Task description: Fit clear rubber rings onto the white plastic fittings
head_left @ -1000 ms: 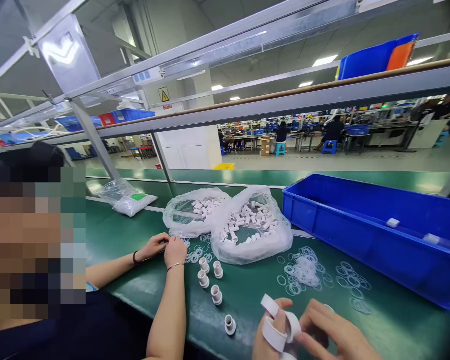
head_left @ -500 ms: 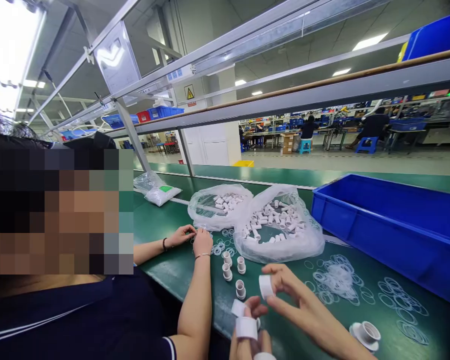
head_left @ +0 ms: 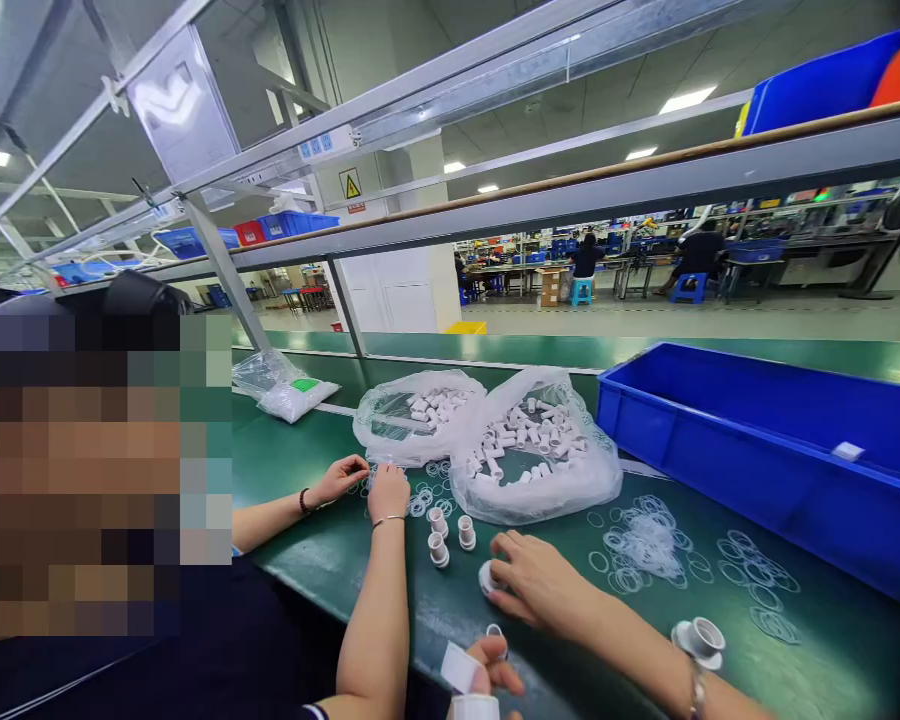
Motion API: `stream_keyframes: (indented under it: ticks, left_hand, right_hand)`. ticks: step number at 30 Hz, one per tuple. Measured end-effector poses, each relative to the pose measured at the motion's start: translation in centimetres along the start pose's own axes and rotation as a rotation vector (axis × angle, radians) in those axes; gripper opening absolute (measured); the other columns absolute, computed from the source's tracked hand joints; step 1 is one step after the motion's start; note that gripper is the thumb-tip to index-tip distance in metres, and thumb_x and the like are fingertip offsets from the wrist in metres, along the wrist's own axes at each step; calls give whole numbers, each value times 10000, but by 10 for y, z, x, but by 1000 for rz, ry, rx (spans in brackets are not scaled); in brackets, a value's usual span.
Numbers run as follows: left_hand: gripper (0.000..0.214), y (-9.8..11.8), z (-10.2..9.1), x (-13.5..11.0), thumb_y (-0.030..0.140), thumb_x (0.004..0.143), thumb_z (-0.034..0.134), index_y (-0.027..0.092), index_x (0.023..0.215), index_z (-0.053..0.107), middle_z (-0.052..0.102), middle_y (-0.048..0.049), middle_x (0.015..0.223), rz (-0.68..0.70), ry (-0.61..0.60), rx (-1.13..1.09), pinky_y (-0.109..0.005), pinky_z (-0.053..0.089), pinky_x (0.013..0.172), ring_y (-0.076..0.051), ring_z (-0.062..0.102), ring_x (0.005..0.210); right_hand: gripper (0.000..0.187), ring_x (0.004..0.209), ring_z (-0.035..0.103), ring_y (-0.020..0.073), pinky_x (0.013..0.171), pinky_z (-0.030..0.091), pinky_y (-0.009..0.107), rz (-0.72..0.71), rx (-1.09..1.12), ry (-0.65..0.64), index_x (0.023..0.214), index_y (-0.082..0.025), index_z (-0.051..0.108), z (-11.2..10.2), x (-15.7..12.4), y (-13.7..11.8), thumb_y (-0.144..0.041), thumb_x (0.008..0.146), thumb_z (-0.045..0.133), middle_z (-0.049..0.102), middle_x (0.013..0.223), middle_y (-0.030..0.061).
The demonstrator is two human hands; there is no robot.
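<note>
Left hand (head_left: 487, 685): cut off by bottom edge; only taped fingers and a small ring-like piece show, grip not clear. Right hand (head_left: 536, 585) covers most of a white fitting (head_left: 486, 577); hold unconfirmed. Co-worker's face pixelated. Co-worker's hands (head_left: 367, 485) hide what they work on. Blue bin (head_left: 757, 470) runs off right edge. Background workers too small to make out.

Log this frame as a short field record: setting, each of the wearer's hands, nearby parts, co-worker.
setting: green workbench
right hand: palm down on a white fitting
left hand: taped fingers, pinching a small ring
nearby: three upright fittings, bag of fittings, loose clear rings, blue bin
co-worker: both hands at rings beside a second bag
</note>
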State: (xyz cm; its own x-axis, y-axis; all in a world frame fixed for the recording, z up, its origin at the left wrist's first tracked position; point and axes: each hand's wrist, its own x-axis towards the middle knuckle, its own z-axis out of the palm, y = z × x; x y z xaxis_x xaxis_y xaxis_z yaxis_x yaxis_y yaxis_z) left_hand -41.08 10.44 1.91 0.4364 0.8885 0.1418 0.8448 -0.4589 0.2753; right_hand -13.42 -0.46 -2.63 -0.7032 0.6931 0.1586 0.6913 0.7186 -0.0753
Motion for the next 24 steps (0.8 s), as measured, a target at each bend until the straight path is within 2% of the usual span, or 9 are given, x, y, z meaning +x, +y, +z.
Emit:
stream_keyframes:
  ticks: [6, 9, 11, 13, 14, 16, 18, 20, 24]
  left_hand:
    - [397, 18, 19, 14, 529, 906, 347, 445, 1184, 618, 684, 6, 1019, 77, -42, -93, -570, 558, 665, -384, 607, 1114]
    - [331, 28, 26, 21, 576, 850, 470, 474, 1120, 635, 698, -1, 1013, 129, -62, -156, -518, 559, 598, -355, 634, 1073]
    - [296, 32, 28, 22, 588, 813, 543, 491, 1075, 642, 707, -4, 1001, 162, -84, -278, -499, 556, 566, -338, 649, 1045]
    - [298, 31, 27, 20, 598, 825, 523, 481, 1070, 645, 711, -13, 1009, 167, -87, -414, -495, 555, 573, -328, 651, 1053]
    - [321, 29, 26, 18, 600, 844, 488, 461, 1085, 646, 710, -23, 1014, 155, -77, -459, -497, 557, 592, -327, 646, 1072]
    - [391, 24, 26, 14, 588, 886, 407, 398, 1132, 644, 705, -46, 1009, 106, -31, -482, -506, 562, 646, -332, 626, 1124]
    - [428, 17, 28, 12, 554, 920, 354, 343, 1159, 640, 696, -50, 963, 37, 24, -484, -518, 566, 696, -336, 604, 1160]
    - [404, 10, 33, 13, 508, 941, 334, 341, 1148, 639, 683, -28, 897, -39, 94, -500, -526, 572, 726, -322, 598, 1163]
    - [245, -4, 49, 17, 413, 922, 433, 342, 1003, 653, 638, -45, 781, -180, 304, -571, -568, 568, 790, -328, 562, 1187]
  right_hand:
    - [204, 827, 621, 244, 688, 494, 350, 86, -126, -7, 820, -201, 643, -23, -100, 39, -317, 972, 570, 636, 965, 84]
    - [231, 815, 626, 233, 694, 503, 345, 188, 25, 35, 856, -215, 634, -49, -134, 39, -335, 1003, 502, 641, 951, 71]
    - [199, 936, 635, 226, 781, 521, 334, 263, 239, 38, 1058, -256, 637, -73, -142, 25, -381, 1023, 487, 639, 1109, 63]
    - [277, 1110, 605, 220, 917, 508, 321, 285, 464, -33, 1279, -345, 564, -97, -141, 5, -423, 1017, 524, 593, 1289, 33]
    - [324, 1151, 593, 215, 957, 495, 312, 270, 552, -89, 1330, -388, 534, -107, -138, -4, -428, 1008, 547, 585, 1320, 11]
    - [330, 1122, 611, 207, 963, 490, 301, 217, 645, -192, 1323, -427, 554, -120, -129, -18, -407, 994, 575, 624, 1266, -17]
    - [291, 1045, 632, 204, 930, 491, 308, 163, 633, -220, 1267, -413, 605, -121, -118, -22, -363, 981, 584, 658, 1164, -20]
    - [262, 1021, 620, 209, 914, 481, 325, 145, 569, -139, 1210, -356, 624, -113, -102, -15, -301, 956, 589, 655, 1102, -5]
    - [89, 861, 592, 177, 763, 485, 298, 262, 497, 165, 1024, -239, 547, -78, -46, 10, -259, 942, 572, 604, 984, 9]
